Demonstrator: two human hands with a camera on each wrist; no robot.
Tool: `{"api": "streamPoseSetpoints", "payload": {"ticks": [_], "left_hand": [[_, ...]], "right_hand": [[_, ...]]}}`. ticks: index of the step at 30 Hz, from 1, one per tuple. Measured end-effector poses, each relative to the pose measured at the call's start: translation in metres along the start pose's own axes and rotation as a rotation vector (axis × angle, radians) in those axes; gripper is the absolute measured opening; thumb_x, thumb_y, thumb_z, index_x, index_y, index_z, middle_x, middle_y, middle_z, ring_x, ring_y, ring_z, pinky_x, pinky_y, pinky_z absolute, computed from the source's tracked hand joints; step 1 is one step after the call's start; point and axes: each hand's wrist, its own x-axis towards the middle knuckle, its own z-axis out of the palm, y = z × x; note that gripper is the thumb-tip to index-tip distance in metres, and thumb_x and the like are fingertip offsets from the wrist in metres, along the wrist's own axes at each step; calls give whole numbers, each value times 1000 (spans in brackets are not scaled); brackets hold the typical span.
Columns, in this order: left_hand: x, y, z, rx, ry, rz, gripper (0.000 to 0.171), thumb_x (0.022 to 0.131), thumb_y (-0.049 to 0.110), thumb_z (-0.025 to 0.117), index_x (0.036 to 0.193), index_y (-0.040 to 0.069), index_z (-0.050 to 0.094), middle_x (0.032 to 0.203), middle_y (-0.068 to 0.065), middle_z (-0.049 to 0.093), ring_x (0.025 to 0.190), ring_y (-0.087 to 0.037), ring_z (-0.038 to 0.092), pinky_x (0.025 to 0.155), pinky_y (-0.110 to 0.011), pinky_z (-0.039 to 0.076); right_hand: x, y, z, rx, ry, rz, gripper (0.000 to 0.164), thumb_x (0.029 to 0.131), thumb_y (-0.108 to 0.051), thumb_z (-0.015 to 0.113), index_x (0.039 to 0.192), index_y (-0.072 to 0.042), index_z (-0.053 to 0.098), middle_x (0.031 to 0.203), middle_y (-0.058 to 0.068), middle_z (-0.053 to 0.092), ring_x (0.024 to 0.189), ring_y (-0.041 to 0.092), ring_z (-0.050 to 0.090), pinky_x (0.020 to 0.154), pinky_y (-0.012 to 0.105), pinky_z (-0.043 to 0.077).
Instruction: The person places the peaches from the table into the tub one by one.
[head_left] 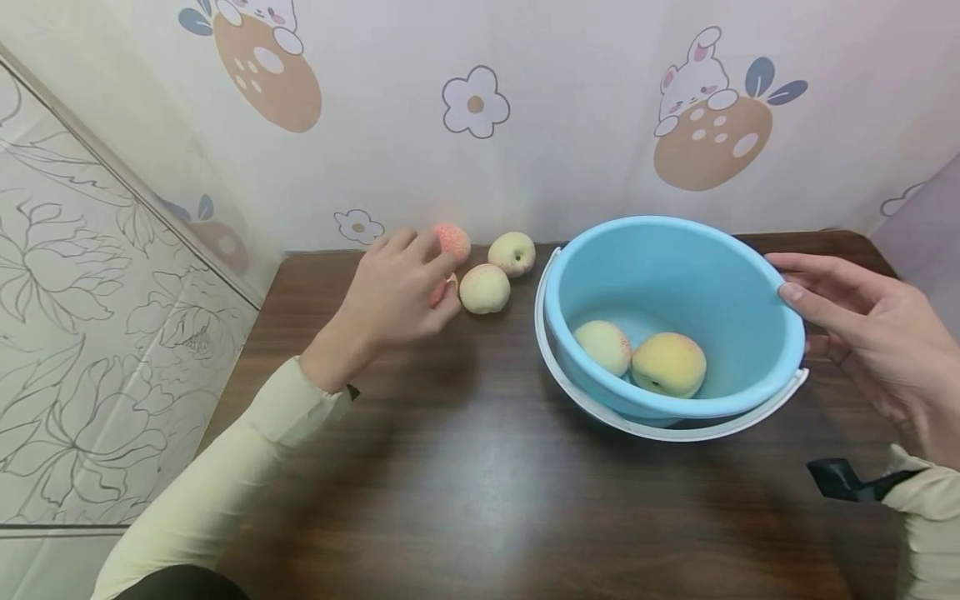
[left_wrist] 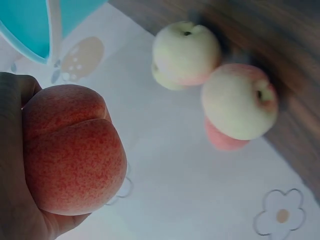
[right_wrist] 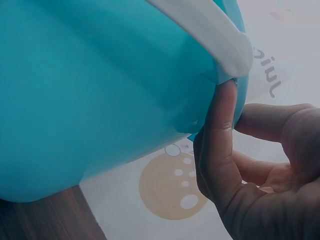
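Observation:
My left hand (head_left: 397, 287) grips a red peach (left_wrist: 75, 150) by the left part of the table. The left wrist view shows its creased, speckled side; in the head view the fingers mostly hide it. Close by are another reddish peach (head_left: 452, 242) and two pale peaches (head_left: 484, 289), near the wall. My right hand (head_left: 870, 325) pinches the rim of a light blue bucket (head_left: 675, 258) at its right side, thumb on top. Under the rim, its fingers press the outer wall beside the white handle (right_wrist: 220, 45). Inside the bucket lie a pale peach (head_left: 603, 346) and a yellow peach (head_left: 669, 365).
The dark brown wooden table (head_left: 480, 492) runs back to a wall (head_left: 570, 150) papered with rabbits and flowers. At the left stands a white panel (head_left: 97, 333) with line-drawn flowers. The white bucket handle hangs down around the bucket's front.

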Motion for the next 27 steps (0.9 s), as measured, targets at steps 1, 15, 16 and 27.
{"api": "streamPoseSetpoints", "payload": {"ticks": [1,15,16,27], "left_hand": [[3,2,-2,3,-2,9,23,88,22,52,106,13,64,83,-5,52,71,-27,45,57,-38,37],[41,31,-19,-26,0,128,15,90,23,51,80,14,55,86,-6,55,78,-27,47,65,-38,39],[44,33,-19,-17,1,137,14,90,23,51,82,13,56,87,-6,55,79,-27,48,66,-38,39],[75,53,-31,19,37,228,19,91,25,51,89,13,66,91,-6,60,82,-27,52,64,-36,41]], "right_hand": [[0,0,0,2,1,-2,40,100,1,64,138,-13,65,103,-4,76,81,10,77,57,31,61],[1,0,-1,13,-14,-9,41,100,2,62,138,-12,65,100,-2,76,81,10,76,57,31,61],[1,0,-1,9,-12,-2,41,100,2,62,139,-12,65,100,-3,76,81,10,76,57,31,61],[-1,-4,1,-56,14,43,41,101,-5,65,140,-17,63,101,-6,75,80,9,76,58,30,62]]}}
